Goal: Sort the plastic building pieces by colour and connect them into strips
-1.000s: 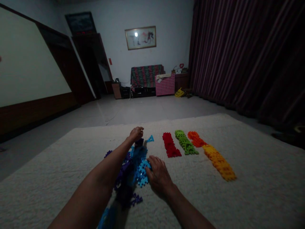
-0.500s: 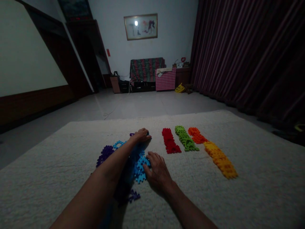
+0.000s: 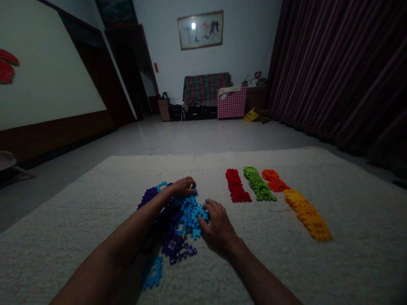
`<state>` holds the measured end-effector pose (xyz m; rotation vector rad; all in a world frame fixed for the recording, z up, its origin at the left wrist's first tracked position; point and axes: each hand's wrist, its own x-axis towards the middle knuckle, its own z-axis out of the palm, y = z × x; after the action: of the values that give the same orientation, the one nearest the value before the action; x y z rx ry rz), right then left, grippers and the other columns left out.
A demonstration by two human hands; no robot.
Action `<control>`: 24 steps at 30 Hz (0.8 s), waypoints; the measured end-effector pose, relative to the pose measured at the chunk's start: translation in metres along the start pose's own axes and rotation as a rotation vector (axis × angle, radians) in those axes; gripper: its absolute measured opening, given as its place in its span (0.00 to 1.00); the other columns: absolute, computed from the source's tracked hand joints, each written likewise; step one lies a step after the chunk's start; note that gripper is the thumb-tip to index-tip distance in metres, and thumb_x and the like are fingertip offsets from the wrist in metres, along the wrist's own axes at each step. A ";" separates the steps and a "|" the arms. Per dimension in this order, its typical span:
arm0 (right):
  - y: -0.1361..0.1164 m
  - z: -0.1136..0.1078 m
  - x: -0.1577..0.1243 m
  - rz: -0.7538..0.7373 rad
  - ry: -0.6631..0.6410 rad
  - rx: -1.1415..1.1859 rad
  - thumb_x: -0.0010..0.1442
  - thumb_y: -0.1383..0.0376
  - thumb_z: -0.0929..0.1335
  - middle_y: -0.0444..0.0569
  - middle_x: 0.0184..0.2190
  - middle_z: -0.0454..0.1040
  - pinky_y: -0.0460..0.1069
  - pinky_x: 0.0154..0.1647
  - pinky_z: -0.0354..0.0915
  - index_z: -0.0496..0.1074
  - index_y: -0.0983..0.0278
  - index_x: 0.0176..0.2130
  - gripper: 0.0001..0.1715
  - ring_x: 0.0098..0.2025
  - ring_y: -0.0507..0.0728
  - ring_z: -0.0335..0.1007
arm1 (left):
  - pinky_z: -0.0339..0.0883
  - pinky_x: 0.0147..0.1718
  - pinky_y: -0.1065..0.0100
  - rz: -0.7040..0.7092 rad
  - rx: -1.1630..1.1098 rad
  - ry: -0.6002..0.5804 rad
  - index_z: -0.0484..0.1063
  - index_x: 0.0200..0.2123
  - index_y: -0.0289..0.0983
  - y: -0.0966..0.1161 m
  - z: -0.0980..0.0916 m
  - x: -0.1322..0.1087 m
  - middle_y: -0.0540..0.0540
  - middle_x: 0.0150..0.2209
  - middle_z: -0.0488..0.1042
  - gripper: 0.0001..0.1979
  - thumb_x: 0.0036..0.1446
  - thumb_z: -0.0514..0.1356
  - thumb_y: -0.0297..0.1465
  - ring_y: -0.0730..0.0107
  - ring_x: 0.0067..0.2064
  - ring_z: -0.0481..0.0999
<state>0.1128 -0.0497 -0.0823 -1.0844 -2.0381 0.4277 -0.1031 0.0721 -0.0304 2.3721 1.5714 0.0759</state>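
Observation:
A mixed pile of flat, toothed plastic interlocking pieces lies on the pale mat, with dark purple pieces (image 3: 174, 248) and light blue pieces (image 3: 190, 208) overlapping. My left hand (image 3: 184, 186) reaches over the pile, its fingers curled down on a blue piece (image 3: 195, 191) at the far edge. On the near right side, my right hand (image 3: 220, 223) has its thumb and fingers closed around the edge of a small blue stack (image 3: 200, 215). My left forearm hides part of the purple pieces. One blue piece (image 3: 154, 272) lies apart, nearer to me.
Right of the pile run rows of similar pieces: red (image 3: 235, 186), green (image 3: 259, 183), orange (image 3: 274, 180) and yellow (image 3: 308, 215). The mat (image 3: 356, 228) covers the near floor. Beyond stand a covered cabinet (image 3: 206, 90) and a dark curtain (image 3: 333, 72).
My left hand has drawn back toward the pile with a blue piece. More purple and blue pieces show near my left forearm. The view has turned slightly left.

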 end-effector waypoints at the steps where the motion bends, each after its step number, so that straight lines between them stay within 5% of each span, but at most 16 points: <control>1: -0.002 0.000 0.000 -0.007 -0.010 0.016 0.58 0.63 0.68 0.60 0.52 0.71 0.61 0.58 0.61 0.71 0.65 0.46 0.16 0.56 0.65 0.65 | 0.62 0.56 0.70 0.007 0.003 -0.023 0.74 0.49 0.39 0.000 -0.001 -0.004 0.44 0.55 0.72 0.17 0.57 0.61 0.35 0.64 0.54 0.73; 4: -0.006 0.001 0.000 0.003 -0.026 0.066 0.56 0.65 0.69 0.59 0.52 0.71 0.60 0.58 0.61 0.71 0.64 0.43 0.13 0.56 0.64 0.65 | 0.62 0.56 0.70 -0.039 -0.003 -0.018 0.75 0.49 0.40 0.003 -0.007 -0.019 0.45 0.54 0.74 0.15 0.60 0.58 0.34 0.64 0.54 0.73; 12: -0.005 0.000 0.002 0.102 -0.007 0.192 0.53 0.66 0.69 0.57 0.57 0.68 0.60 0.61 0.59 0.70 0.61 0.36 0.07 0.60 0.62 0.63 | 0.66 0.54 0.66 -0.370 -0.279 0.427 0.73 0.55 0.37 0.054 -0.006 -0.058 0.42 0.53 0.77 0.19 0.63 0.54 0.33 0.63 0.51 0.77; 16: -0.002 -0.001 0.000 0.076 0.035 0.235 0.53 0.67 0.68 0.56 0.56 0.69 0.59 0.60 0.60 0.69 0.61 0.33 0.04 0.59 0.62 0.64 | 0.64 0.58 0.65 -0.377 -0.285 0.569 0.74 0.53 0.34 0.074 0.011 -0.059 0.41 0.53 0.77 0.18 0.62 0.52 0.27 0.63 0.55 0.74; 20: -0.001 -0.003 -0.006 0.013 0.018 0.194 0.54 0.69 0.66 0.55 0.51 0.72 0.59 0.58 0.60 0.70 0.62 0.35 0.06 0.55 0.61 0.66 | 0.62 0.60 0.62 -0.209 -0.169 0.498 0.76 0.50 0.38 0.076 0.025 -0.057 0.43 0.56 0.74 0.20 0.58 0.54 0.22 0.63 0.58 0.71; 24: -0.010 -0.008 -0.012 -0.059 -0.076 0.122 0.51 0.67 0.68 0.54 0.50 0.72 0.59 0.58 0.58 0.69 0.62 0.46 0.20 0.54 0.62 0.65 | 0.62 0.58 0.58 -0.109 -0.118 0.331 0.76 0.49 0.41 0.075 0.033 -0.057 0.44 0.53 0.76 0.19 0.60 0.53 0.23 0.61 0.57 0.70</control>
<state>0.1174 -0.0660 -0.0770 -0.9449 -2.0758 0.5634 -0.0528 -0.0140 -0.0353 2.2642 1.7813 0.5474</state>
